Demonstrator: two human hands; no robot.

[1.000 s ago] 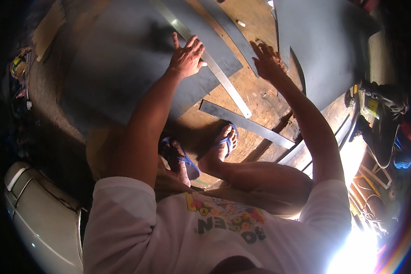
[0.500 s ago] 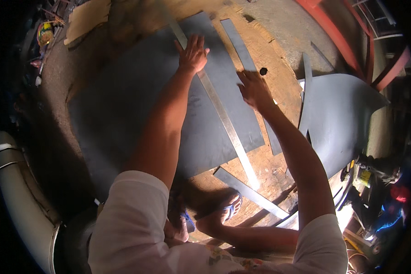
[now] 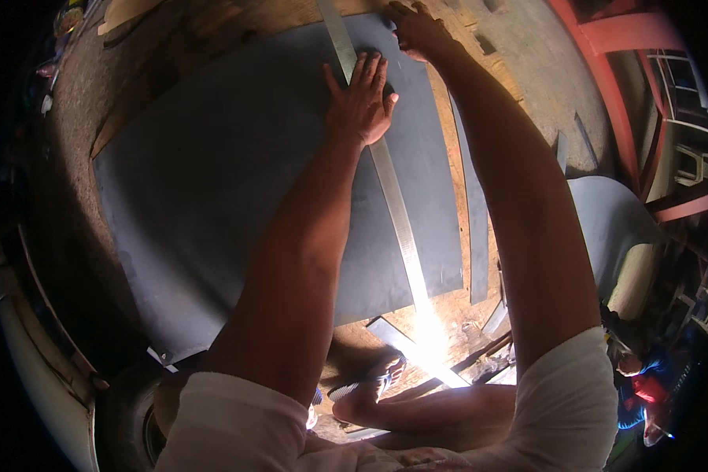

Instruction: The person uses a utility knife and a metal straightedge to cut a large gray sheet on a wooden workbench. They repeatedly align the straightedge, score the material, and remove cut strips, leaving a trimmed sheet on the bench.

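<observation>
A long metal ruler (image 3: pixel 397 208) lies across the right part of a large grey sheet (image 3: pixel 212 173), slanting from the top edge of the frame down to the lower centre, where bright glare hides its end. The left hand (image 3: pixel 361 102) rests on it at upper centre, its grip spread flat, palm down. At the top of the frame, the right hand (image 3: pixel 421 33) is at the sheet's upper right corner, fingers bent; whether its grip is closed on anything I cannot tell. Right of the sheet, apart from it, lies a narrow grey strip (image 3: pixel 477 244); another strip (image 3: pixel 393 334) slants at lower centre, near a sandalled foot (image 3: pixel 385 377). Beneath is a brown wooden board (image 3: pixel 452 308). A red metal frame (image 3: pixel 617 102) stands at upper right, a tyre (image 3: pixel 134 413) at lower left.
</observation>
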